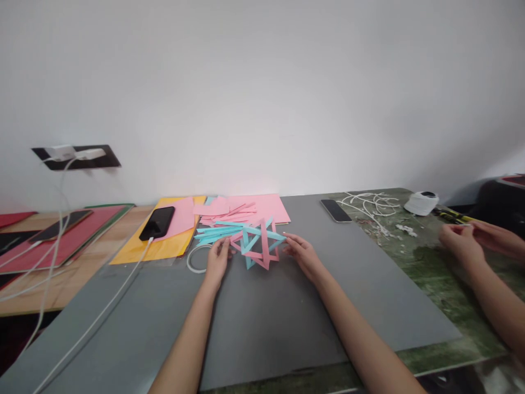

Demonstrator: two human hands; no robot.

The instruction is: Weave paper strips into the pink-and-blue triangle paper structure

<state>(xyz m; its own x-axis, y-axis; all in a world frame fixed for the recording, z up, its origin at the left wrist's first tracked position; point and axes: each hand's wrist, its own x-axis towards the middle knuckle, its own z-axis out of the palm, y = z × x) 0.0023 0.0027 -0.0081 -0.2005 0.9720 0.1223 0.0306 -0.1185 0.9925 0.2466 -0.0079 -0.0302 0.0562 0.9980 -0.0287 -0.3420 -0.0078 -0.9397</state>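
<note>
**Pink and blue paper figure held at two corners**

Item: an open star-like figure of interlocked pink and light-blue paper-strip triangles [258,244]. It stands on the far middle part of the flat grey mat [266,323], between the two hands.

Left hand [217,260]: palm down, fingers close together, tips and thumb at the figure's left pink corner. Cannot tell whether the strip is pinched.

Right hand [302,253]: fingers stretched out and slightly apart, tips touching the right blue corner. No grip seen.

Surroundings:
- Loose light-blue paper strips [214,233] lie just behind the left hand.
- Pink paper sheets [262,207] are farther back.
- A white cable loop [194,261] sits just left of the left hand.
- A black phone [157,222] lies on a yellow paper sheet [158,250], cable attached.
- A second dark phone [335,210] is far right on the mat.
- Another person's hands [467,241] work over the green tabletop [430,273], well apart from the figure.
</note>
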